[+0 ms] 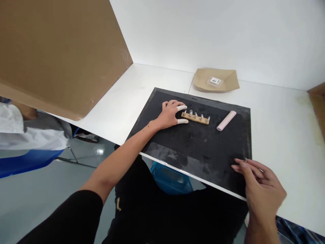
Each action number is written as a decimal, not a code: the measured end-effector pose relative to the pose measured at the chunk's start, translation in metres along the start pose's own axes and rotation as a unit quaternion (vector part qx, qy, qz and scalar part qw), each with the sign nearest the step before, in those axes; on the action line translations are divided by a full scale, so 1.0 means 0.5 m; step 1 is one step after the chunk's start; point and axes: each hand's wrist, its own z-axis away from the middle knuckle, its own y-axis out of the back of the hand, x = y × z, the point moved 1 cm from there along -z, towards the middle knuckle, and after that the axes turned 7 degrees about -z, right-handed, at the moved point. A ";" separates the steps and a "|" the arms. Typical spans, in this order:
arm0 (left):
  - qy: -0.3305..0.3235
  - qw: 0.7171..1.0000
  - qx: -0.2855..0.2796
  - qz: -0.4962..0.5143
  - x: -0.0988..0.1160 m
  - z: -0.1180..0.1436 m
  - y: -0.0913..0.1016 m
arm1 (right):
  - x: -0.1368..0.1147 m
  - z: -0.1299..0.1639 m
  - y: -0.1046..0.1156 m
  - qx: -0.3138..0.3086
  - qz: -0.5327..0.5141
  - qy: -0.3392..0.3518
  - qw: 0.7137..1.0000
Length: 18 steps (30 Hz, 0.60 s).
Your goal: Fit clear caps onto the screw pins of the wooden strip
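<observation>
- White table (279, 128) carries everything; white wall behind it, grey floor below its near edge. We use the black mat (198, 142) as landmark for all places.
- Big cardboard panel (58, 51) stands left of the mat, tilted, its lower corner well apart from the mat's left edge.
- Black mat lies flat on the table, near edge running along the table edge.
- Someone in a white sleeve (27, 135) sits far left of the mat, beyond the cardboard; a blue thing under them, can't tell what.
- Brown paper tray (215, 80) with a small labelled packet sits just behind the mat's far edge.
- Our left hand (170, 114) is at the mat's far-left part, fingers loosely curled, two white-cotted fingertips (181, 108) pinching the left end of the strip, so touching it, not lifted.
- Our right hand (261, 189) rests at the mat's near-right corner, fingers half open and flat on the edge; holds nothing we can see.
- Wooden terminal strip (195, 118) with a row of metal studs lies mid-far on the mat.
- Pink tube (226, 120) lies right of the strip, apart from it.
- Our judgement: pin the strip square by its end, keep cots off the studs, steady the mat corner.
</observation>
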 end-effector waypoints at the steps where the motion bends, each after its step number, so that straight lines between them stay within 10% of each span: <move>1: -0.003 1.000 0.001 -0.001 -0.001 0.000 0.000 | 0.001 -0.001 0.001 -0.001 -0.001 -0.001 1.000; 18: -0.156 0.983 -0.027 -0.091 0.049 -0.074 0.023 | 0.010 -0.005 0.005 -0.014 -0.009 0.020 1.000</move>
